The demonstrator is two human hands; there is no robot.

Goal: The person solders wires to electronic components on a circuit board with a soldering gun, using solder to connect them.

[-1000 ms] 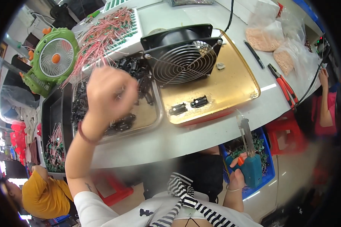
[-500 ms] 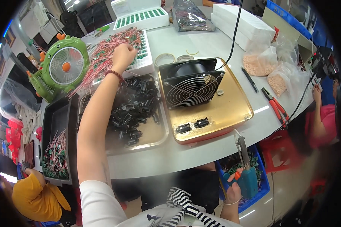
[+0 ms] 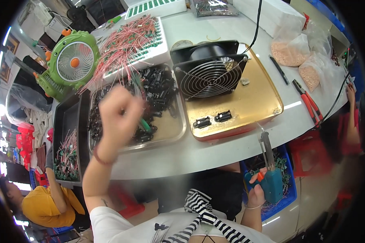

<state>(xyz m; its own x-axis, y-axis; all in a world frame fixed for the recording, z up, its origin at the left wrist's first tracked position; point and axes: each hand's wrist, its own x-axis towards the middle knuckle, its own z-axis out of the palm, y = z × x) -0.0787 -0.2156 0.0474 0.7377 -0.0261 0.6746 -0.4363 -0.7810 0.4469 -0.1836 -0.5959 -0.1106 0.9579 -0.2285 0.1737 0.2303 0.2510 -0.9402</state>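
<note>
My left hand point(image 3: 119, 115), smeared by motion, is closed over the near part of a metal tray point(image 3: 181, 121). From it sticks out a small green circuit board point(image 3: 145, 124) with thin wires, also blurred. Beneath lie many black plastic housings point(image 3: 156, 87). A blue soldering gun point(image 3: 274, 187) with an orange trigger is gripped in my right hand point(image 3: 255, 196), low at the right beside the table edge. Its metal tip points up toward a gold tray point(image 3: 267, 109), where two black housings point(image 3: 213, 119) sit side by side near the front edge.
A black fan point(image 3: 211, 75) stands on the gold tray. Behind the metal tray, wired boards point(image 3: 129, 40) lie in white foam. A green fan point(image 3: 74, 60), pliers point(image 3: 307, 101), a black pen point(image 3: 279, 69) and bags of beige pieces point(image 3: 288, 52) stand around. Below is a blue bin point(image 3: 290, 194).
My left hand has come back from the wired boards toward me, bringing a green circuit board over the metal tray. My right hand keeps hold of the soldering gun. The view has shifted slightly.
</note>
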